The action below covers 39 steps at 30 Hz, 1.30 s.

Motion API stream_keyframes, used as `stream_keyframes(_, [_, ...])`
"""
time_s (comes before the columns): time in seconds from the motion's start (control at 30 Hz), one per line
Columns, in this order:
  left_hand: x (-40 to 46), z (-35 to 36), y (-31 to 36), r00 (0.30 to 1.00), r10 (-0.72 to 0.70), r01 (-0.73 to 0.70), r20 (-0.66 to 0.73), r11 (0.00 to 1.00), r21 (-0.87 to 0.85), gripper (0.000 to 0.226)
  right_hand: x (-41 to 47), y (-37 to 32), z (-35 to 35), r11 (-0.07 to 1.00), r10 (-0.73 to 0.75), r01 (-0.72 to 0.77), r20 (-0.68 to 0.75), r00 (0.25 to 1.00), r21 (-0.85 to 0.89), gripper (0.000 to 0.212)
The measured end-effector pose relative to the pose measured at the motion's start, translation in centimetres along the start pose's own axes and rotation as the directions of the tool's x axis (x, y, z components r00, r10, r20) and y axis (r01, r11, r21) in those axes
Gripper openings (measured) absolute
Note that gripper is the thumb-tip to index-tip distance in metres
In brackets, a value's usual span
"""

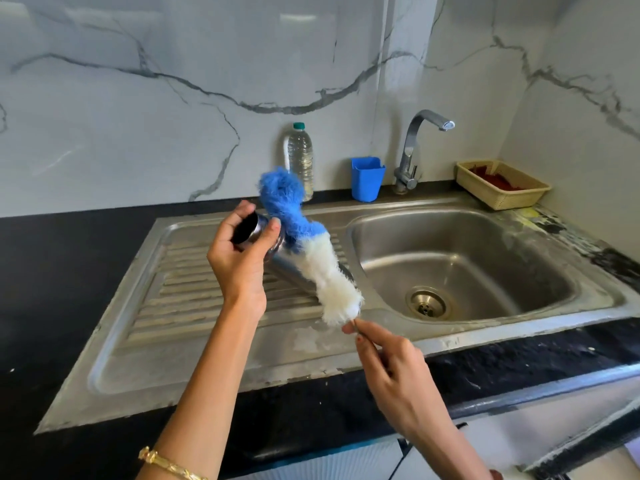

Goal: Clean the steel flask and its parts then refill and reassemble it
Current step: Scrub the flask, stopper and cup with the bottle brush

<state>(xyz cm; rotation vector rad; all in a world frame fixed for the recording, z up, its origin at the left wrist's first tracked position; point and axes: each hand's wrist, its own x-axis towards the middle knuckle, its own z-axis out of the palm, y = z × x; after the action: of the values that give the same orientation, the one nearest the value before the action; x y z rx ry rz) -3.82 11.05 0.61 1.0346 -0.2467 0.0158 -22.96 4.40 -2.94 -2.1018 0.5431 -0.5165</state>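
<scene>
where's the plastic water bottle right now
In the head view, the water bottle stands upright at the back of the counter against the wall, left of the blue cup, behind the brush.

Plastic water bottle (pixel 300 161) stood against marble wall | blue cup (pixel 367 179) sat beside steel tap (pixel 414 150) | wicker basket (pixel 502 185) rested in corner on dark surface (pixel 69 271)

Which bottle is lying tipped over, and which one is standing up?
The steel flask in the left hand is tipped over. The clear plastic water bottle with the green cap stands upright by the wall.
</scene>
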Motion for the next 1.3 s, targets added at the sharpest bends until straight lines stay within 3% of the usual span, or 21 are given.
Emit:
stream_keyframes(0.17, [2.2, 0.1, 1.1, 0.993, -0.026, 0.026, 0.116, 1.0, 0.006, 0.058, 2.1, 4.4, 0.0, 0.97, 0.242, -0.243, -0.06, 0.968, -0.021, 0.025])
stream_keyframes(0.23, [2.6, 0.7, 1.2, 0.993, -0.054, 0.055, 0.103, 0.998, -0.005, 0.059, 2.6, 5.0, 0.2, 0.963, 0.27, -0.271, -0.066, 0.96, 0.0, 0.025])
stream_keyframes(0.37, [0.9, 1.9, 0.2, 0.999, -0.028, 0.027, 0.016, 0.996, 0.082, 0.029, 2.3, 5.4, 0.6, 0.965, 0.262, -0.26, -0.052, 0.964, 0.047, 0.025])
stream_keyframes(0.43, [0.1, 2.1, -0.2, 0.999, 0.031, -0.029, -0.034, 0.997, 0.066, 0.025, 1.7, 5.8, 0.4, 0.947, 0.305, -0.299, -0.029, 0.952, 0.12, 0.026])
stream_keyframes(0.57, [-0.4, 2.5, 0.4, 0.978, 0.059, -0.08, -0.199, 0.992, -0.099, 0.025, 1.1, 6.2, -1.0, 0.873, 0.43, -0.416, 0.003, 0.903, 0.253, 0.026])
stream_keyframes(0.67, [0.4, 2.6, 1.9, 0.941, -0.113, 0.012, -0.32, 0.954, -0.3, 0.022, 0.6, 5.5, -1.4, 0.709, 0.534, -0.527, 0.132, 0.835, 0.468, 0.027])
stream_keyframes(0.73, [1.3, 2.7, 2.6, 0.92, -0.208, 0.076, -0.332, 0.926, -0.37, 0.021, 0.3, 4.6, -1.3, 0.618, 0.531, -0.533, 0.193, 0.825, 0.578, 0.027])
stream_keyframes(0.9, [1.9, 2.9, 3.0, 0.903, -0.207, 0.055, -0.376, 0.925, -0.377, 0.022, 0.0, 3.5, -3.0, 0.489, 0.544, -0.527, 0.229, 0.807, 0.695, 0.027])
stream_keyframes(1.1, [3.0, 2.9, 2.7, 0.875, -0.248, 0.061, -0.415, 0.908, -0.414, 0.023, -0.2, 2.6, -3.7, 0.469, 0.533, -0.588, 0.32, 0.783, 0.659, 0.029])
stream_keyframes(1.3, [3.3, 3.5, 2.9, 0.892, -0.254, 0.069, -0.374, 0.894, -0.442, 0.021, 2.3, 1.4, -3.9, 0.545, 0.483, -0.546, 0.294, 0.825, 0.636, 0.029])
